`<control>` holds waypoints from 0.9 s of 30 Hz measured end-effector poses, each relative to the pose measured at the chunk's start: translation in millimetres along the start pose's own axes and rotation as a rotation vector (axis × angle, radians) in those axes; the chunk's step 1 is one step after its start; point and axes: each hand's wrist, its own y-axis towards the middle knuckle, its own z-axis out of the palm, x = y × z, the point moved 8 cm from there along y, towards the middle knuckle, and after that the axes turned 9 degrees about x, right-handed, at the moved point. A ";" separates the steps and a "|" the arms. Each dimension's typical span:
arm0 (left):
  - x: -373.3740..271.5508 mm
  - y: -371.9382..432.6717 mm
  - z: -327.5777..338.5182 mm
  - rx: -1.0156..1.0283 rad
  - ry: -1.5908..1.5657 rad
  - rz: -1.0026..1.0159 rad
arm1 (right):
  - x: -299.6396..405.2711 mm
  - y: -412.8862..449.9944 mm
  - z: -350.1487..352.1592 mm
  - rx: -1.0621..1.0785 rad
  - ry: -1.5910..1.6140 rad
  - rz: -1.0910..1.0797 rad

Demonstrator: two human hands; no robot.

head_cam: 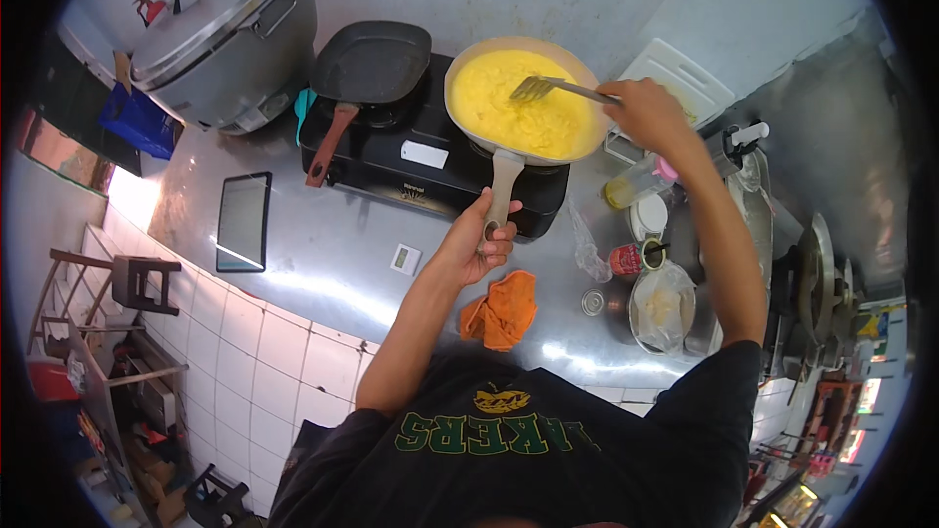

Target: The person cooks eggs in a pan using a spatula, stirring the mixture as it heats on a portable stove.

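Observation:
A light-coloured frying pan (449, 81) sits on the right burner of a black Rinnai gas stove (469, 194). Yellow egg mixture (484, 106), partly lumpy, fills much of it. My left hand (473, 235) is wrapped around the pan's beige handle (506, 180). Above the pan's right rim, my right hand (649, 114) grips a slotted spatula (576, 88), whose head dips into the egg. On the left burner rests a dark square grill pan (374, 62) with a reddish-brown handle (334, 143).
Left of the stove stand a large metal pot (249, 51) and a tablet (244, 224). An orange cloth (506, 312) and a small digital timer (406, 259) lie in front. To the right are a squeeze bottle (631, 183), an open can (627, 259) and a bag-lined bowl (660, 312).

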 end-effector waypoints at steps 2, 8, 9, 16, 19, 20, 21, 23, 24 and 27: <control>1.3 -0.5 -0.5 -0.003 -0.018 -0.003 | 0.4 -25.9 -25.4 -0.028 -0.099 -0.088; -5.9 -6.6 -3.7 -0.020 0.020 0.030 | 21.1 -85.5 -7.4 0.188 -0.318 -0.097; -5.1 -5.1 -3.0 -0.015 0.023 0.023 | 18.1 -89.7 10.4 0.189 -0.318 -0.087; -2.3 -3.9 -0.3 -0.002 0.012 0.008 | 35.9 -57.4 76.9 -0.067 -0.248 -0.064; -1.4 -0.5 -2.8 0.027 -0.004 -0.004 | 41.6 -32.0 74.9 -0.156 -0.218 -0.086; -1.2 0.3 -1.0 0.054 -0.019 -0.012 | 42.6 -24.2 73.5 -0.174 -0.207 -0.105; -1.7 0.3 -0.5 0.056 -0.007 -0.019 | 41.0 -13.6 74.3 -0.181 -0.203 -0.093; -2.6 0.0 2.4 0.046 -0.011 -0.018 | 31.8 5.2 76.2 -0.101 -0.230 -0.052; -1.7 -0.9 2.8 0.048 -0.005 -0.020 | 26.5 11.9 68.2 -0.105 -0.229 -0.048; -3.2 -1.5 0.3 -0.001 -0.013 0.001 | 6.2 18.7 33.8 0.017 -0.212 0.015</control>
